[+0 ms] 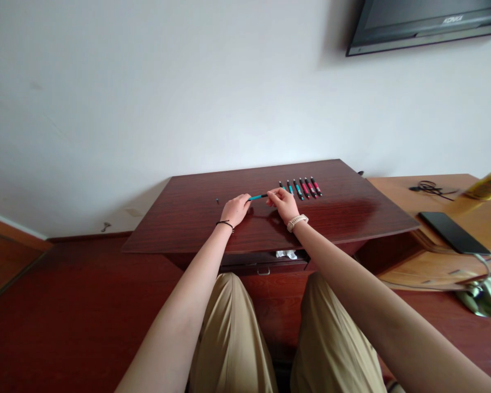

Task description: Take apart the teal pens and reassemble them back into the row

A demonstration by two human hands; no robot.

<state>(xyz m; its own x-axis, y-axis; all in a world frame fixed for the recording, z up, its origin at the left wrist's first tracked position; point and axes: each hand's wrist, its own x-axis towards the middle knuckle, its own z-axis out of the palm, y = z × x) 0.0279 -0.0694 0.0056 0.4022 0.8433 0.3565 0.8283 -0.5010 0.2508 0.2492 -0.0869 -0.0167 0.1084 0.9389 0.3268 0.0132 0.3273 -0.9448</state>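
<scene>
Over the dark wooden table (188,218), my left hand (236,209) grips the barrel of a blue pen (256,197). My right hand (283,203) pinches the pen's black end, which is held level between both hands. Just right of my right hand lies a row of several pens (300,188), some blue and some red, side by side on the table. A tiny dark piece (217,201) lies alone on the table to the left of my left hand.
A lighter wooden desk (442,256) stands to the right with a black phone (454,232), a cable (429,189) and a yellow bottle (490,185). A television (425,22) hangs on the white wall. Crumpled paper (286,254) shows in the drawer below.
</scene>
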